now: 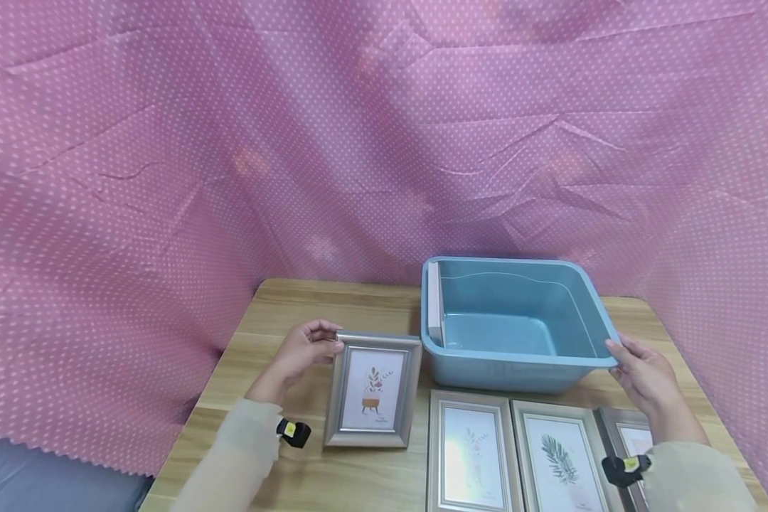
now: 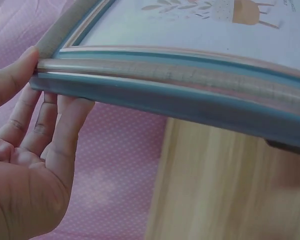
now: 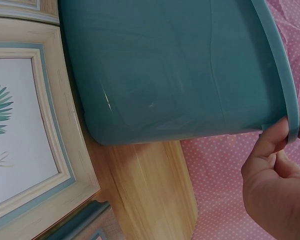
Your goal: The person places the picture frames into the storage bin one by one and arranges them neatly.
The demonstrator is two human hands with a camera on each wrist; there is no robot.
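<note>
In the head view my left hand (image 1: 306, 348) pinches the upper left corner of a picture frame (image 1: 372, 390) that shows a plant in an orange pot. The left wrist view has the thumb on the front of this frame (image 2: 140, 72) and the fingers behind its edge. My right hand (image 1: 645, 373) pinches the front right corner of the rim of a blue plastic tub (image 1: 499, 368). The right wrist view shows the thumb and fingers on either side of the tub's rim (image 3: 285, 75). Inside the tub, a frame (image 1: 434, 306) stands on edge against the left wall.
Before the tub lie a frame with a pale flower print (image 1: 473, 455), one with a green leaf print (image 1: 560, 462) and a third (image 1: 633, 437), partly hidden by my right arm. All rest on a wooden table (image 1: 294, 483). Pink dotted cloth (image 1: 358, 142) hangs behind.
</note>
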